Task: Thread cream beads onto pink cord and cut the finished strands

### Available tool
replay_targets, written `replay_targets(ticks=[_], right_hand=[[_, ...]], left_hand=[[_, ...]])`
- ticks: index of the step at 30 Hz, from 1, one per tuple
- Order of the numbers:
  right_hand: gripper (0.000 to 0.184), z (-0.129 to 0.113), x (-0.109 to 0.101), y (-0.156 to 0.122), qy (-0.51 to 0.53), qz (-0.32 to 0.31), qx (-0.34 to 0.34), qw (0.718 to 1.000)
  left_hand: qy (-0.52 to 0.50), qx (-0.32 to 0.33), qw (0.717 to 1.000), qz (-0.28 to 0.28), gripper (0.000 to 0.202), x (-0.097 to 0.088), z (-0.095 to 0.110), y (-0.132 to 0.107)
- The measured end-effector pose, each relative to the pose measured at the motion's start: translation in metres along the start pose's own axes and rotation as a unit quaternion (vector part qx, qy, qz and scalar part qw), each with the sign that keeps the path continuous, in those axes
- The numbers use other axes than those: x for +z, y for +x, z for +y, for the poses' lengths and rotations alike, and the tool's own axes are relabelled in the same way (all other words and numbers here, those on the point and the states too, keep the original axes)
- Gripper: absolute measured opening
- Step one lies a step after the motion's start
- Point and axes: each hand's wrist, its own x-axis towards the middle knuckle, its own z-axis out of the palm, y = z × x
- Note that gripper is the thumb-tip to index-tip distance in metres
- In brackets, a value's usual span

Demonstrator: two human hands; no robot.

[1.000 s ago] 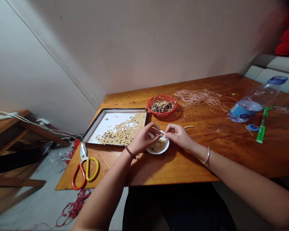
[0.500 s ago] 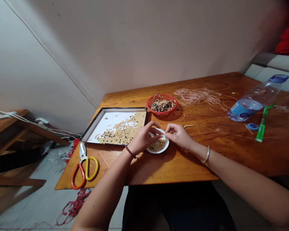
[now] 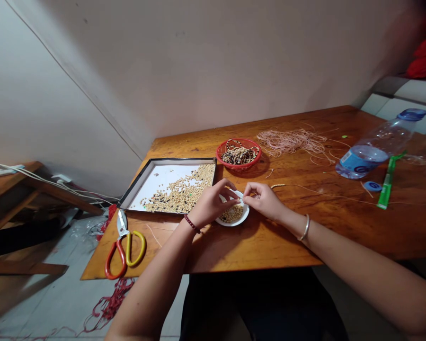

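Note:
Over a small white bowl (image 3: 246, 219) of pale and dark beads (image 3: 233, 214), my two hands meet with fingertips nearly touching. My left hand (image 3: 215, 203) is closed in a pinch; whatever sits between its fingertips is too small to make out. Thumb and forefinger of my right hand (image 3: 261, 199) are pressed together on the thin cord, close to the bowl's right rim. Behind that hand a short row of strung beads (image 3: 279, 185) lies on the table, and the pale cord (image 3: 319, 193) runs on to the right.
A shallow black-edged tray (image 3: 152, 182) of loose beads lies left of the bowl. Behind are a red basket (image 3: 238, 166) of strung beads and a tangle of cord (image 3: 291, 142). Scissors (image 3: 122, 227) lie front left; a plastic bottle (image 3: 362, 161) and green packet (image 3: 386, 184) are right.

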Motion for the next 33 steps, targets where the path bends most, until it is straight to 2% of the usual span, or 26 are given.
replay_targets(ticks=[12,21,33], right_hand=[[0.011,0.0007,-0.0008,-0.0001,0.008,-0.001,-0.024,1.0],[0.011,0.0034,0.0001,-0.0024,-0.028,-0.003,-0.027,0.999],[0.008,0.0037,-0.0007,-0.0026,-0.058,0.004,-0.029,0.998]], left_hand=[[0.007,0.006,1.0,-0.004,0.027,-0.0006,0.0016,-0.0009],[0.027,0.002,1.0,-0.004,0.026,-0.0016,0.0025,-0.0012],[0.073,0.017,0.997,0.006,0.016,-0.0027,0.0026,0.0004]])
